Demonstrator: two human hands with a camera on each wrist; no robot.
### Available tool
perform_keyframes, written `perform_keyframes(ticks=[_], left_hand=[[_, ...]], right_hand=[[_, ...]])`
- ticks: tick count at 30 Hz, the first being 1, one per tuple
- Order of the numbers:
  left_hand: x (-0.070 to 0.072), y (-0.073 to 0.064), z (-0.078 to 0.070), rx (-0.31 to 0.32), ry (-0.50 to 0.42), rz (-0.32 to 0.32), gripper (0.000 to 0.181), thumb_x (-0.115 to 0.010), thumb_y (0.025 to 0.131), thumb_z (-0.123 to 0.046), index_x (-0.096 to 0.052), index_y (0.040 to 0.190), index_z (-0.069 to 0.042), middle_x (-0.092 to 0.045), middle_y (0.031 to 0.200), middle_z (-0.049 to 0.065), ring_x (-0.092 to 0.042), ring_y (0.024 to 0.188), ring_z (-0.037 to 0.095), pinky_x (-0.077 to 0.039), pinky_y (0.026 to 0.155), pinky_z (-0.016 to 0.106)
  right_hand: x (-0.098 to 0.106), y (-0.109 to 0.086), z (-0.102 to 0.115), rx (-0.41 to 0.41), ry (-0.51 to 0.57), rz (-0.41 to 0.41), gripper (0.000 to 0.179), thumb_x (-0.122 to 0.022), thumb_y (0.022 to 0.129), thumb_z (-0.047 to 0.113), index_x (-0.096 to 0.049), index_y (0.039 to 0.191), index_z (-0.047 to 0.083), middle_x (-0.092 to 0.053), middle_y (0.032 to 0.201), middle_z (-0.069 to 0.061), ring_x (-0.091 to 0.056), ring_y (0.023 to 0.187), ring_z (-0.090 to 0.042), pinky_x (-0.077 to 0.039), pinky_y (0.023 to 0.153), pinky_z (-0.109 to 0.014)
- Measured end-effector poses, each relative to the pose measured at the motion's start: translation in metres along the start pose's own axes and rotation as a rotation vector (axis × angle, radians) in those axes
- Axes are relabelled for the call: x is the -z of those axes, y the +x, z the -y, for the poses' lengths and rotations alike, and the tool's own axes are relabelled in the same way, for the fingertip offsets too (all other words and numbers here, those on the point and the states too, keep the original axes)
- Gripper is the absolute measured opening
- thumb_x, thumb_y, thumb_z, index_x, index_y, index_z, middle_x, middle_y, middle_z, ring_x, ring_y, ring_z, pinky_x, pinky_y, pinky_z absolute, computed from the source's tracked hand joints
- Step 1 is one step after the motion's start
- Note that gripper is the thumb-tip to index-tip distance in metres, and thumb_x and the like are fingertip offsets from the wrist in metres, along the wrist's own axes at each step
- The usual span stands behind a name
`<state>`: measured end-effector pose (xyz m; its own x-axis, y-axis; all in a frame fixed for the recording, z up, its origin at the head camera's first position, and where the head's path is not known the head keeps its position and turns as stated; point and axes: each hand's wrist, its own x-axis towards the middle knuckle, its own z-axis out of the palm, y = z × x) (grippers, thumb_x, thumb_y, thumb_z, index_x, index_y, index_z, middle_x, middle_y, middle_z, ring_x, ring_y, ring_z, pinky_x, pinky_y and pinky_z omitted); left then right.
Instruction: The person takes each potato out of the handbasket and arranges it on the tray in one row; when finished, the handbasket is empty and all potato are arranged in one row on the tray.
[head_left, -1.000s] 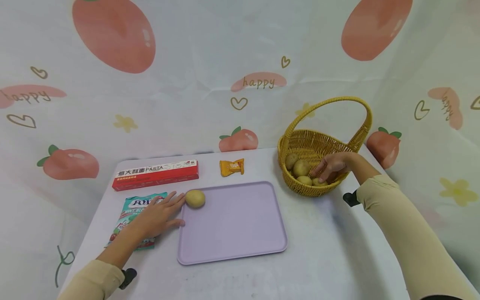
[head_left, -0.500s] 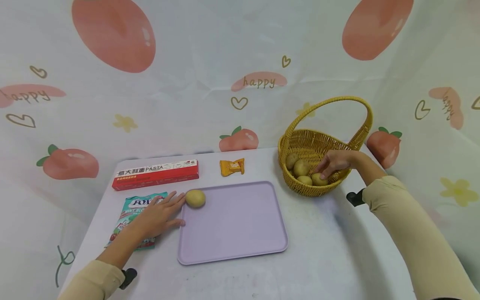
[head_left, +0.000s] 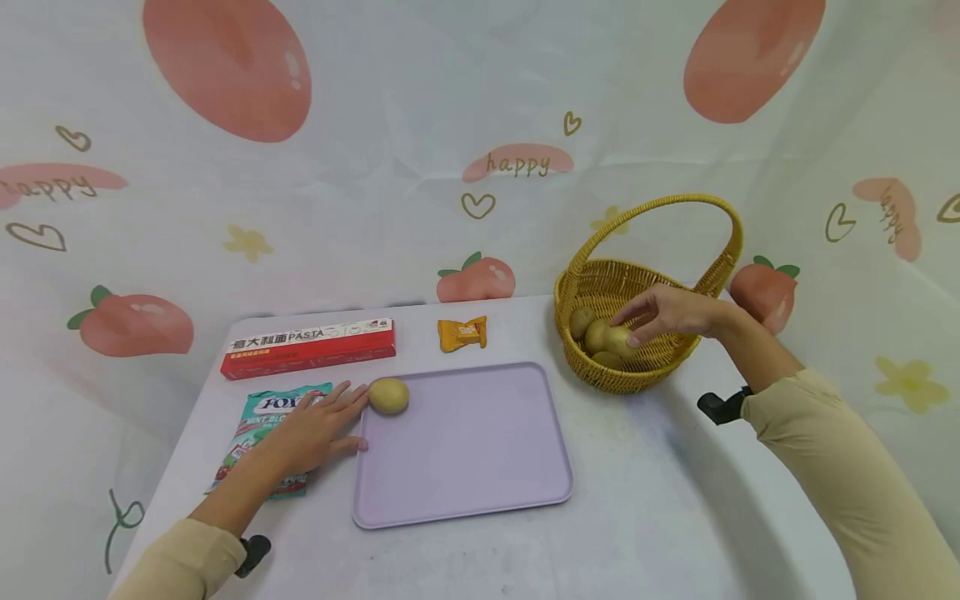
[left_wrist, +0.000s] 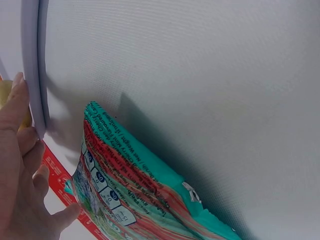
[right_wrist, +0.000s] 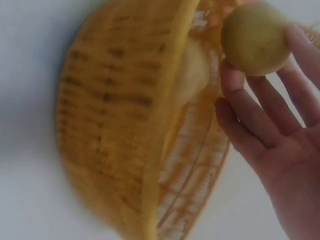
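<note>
My right hand (head_left: 663, 312) pinches a potato (head_left: 620, 342) between thumb and fingertips at the mouth of the wicker basket (head_left: 626, 382). The right wrist view shows that potato (right_wrist: 256, 40) held beside the basket's rim. Several other potatoes (head_left: 582, 321) lie at the left inside the basket. With fingers spread, my left hand (head_left: 318, 433) rests at the left edge of the lilac tray (head_left: 465, 450), its fingertips right at a single potato (head_left: 388, 396) in the tray's far left corner. Under the left hand and wrist is a teal candy bag (head_left: 258, 425).
A red and white pasta box (head_left: 311, 348) lies along the back left of the table. An orange wrapped snack (head_left: 462, 334) sits behind the tray. The basket's tall handle (head_left: 686, 198) arches over its opening. A printed cloth hangs behind the table.
My right hand has lifted a potato from the basket's bottom and moved it slightly up and left. The left hand, the tray and its potato stay put.
</note>
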<state>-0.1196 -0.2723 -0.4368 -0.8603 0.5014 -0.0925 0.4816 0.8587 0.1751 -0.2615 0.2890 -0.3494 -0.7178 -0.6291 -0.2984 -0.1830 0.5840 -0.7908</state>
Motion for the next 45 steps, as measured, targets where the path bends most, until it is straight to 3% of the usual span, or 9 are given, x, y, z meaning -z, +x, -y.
perform_keyframes(ticks=[6,10,20,29,37,45], left_hand=[[0.003,-0.001,0.001,0.008,0.006,-0.004,0.077,-0.069,0.090,-0.045,-0.042,0.150,-0.005,-0.044,0.153,0.016,-0.029,0.145,0.042,-0.022,0.111,0.070],[0.002,0.000,0.002,0.011,0.001,0.003,0.077,-0.068,0.091,-0.046,-0.042,0.151,-0.006,-0.043,0.153,0.016,-0.028,0.145,0.042,-0.021,0.111,0.070],[0.001,0.000,0.002,0.020,-0.012,0.009,0.077,-0.068,0.091,-0.046,-0.041,0.151,-0.006,-0.042,0.154,0.016,-0.026,0.146,0.042,-0.019,0.112,0.070],[-0.001,0.001,0.003,0.019,-0.003,0.014,0.078,-0.068,0.091,-0.048,-0.041,0.152,-0.008,-0.042,0.155,0.014,-0.026,0.146,0.041,-0.019,0.112,0.070],[-0.002,0.001,0.001,0.017,-0.001,0.010,0.079,-0.068,0.090,-0.047,-0.040,0.152,-0.008,-0.041,0.155,0.014,-0.026,0.146,0.042,-0.019,0.112,0.070],[-0.003,0.000,0.001,0.022,-0.006,0.012,0.078,-0.068,0.091,-0.048,-0.040,0.153,-0.008,-0.041,0.155,0.013,-0.025,0.147,0.041,-0.019,0.113,0.069]], right_hand=[[-0.021,0.013,0.013,0.105,0.109,0.017,0.043,-0.079,0.084,0.008,-0.066,0.123,-0.004,-0.067,0.122,-0.019,-0.064,0.114,-0.034,-0.056,0.089,-0.030],[-0.040,0.026,0.022,0.159,0.151,0.033,0.041,-0.079,0.083,0.006,-0.066,0.121,-0.004,-0.069,0.117,-0.018,-0.067,0.108,-0.030,-0.057,0.087,-0.031],[-0.095,0.073,0.050,0.218,0.229,-0.058,0.043,-0.080,0.081,0.007,-0.067,0.121,-0.002,-0.068,0.121,-0.015,-0.064,0.116,-0.029,-0.054,0.095,-0.034],[-0.151,0.123,0.062,0.302,0.229,-0.133,0.038,-0.081,0.078,0.004,-0.071,0.113,-0.001,-0.070,0.114,-0.010,-0.067,0.105,-0.027,-0.051,0.101,-0.038],[-0.191,0.151,0.070,0.279,0.224,-0.149,0.036,-0.078,0.077,0.000,-0.070,0.112,-0.004,-0.069,0.115,-0.014,-0.070,0.098,-0.025,-0.055,0.090,-0.028],[-0.215,0.171,0.080,0.271,0.163,-0.162,0.034,-0.079,0.079,0.002,-0.071,0.112,0.001,-0.070,0.112,-0.010,-0.070,0.092,-0.017,-0.055,0.086,-0.023]])
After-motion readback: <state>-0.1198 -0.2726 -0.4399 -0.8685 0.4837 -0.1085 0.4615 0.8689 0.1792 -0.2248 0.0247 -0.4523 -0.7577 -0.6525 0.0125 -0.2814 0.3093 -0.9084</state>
